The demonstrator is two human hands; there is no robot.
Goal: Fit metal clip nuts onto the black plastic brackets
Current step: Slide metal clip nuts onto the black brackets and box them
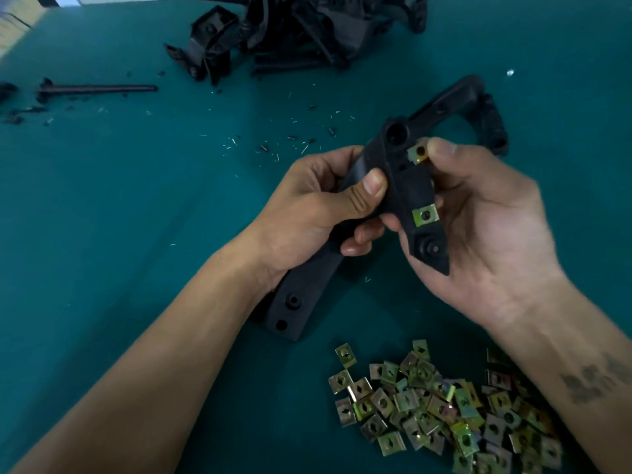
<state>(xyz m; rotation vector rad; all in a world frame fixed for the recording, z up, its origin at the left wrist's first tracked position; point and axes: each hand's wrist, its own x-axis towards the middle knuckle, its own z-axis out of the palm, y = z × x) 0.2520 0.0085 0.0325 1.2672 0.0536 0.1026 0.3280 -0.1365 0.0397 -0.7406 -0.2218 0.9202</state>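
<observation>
A long black plastic bracket (407,186) is held above the teal table. My left hand (318,206) grips its middle, thumb pressed on the front face. One yellowish metal clip nut (425,215) sits fitted on the bracket's lower arm. My right hand (485,213) cups the bracket from the right and pinches a second clip nut (419,152) against the bracket's upper edge. The bracket's lower end (290,306) reaches down by my left wrist.
A heap of loose clip nuts (444,408) lies at the near right. A pile of black brackets (290,29) sits at the far edge, a black rod (99,88) far left, and plastic scraps (273,142) are scattered between.
</observation>
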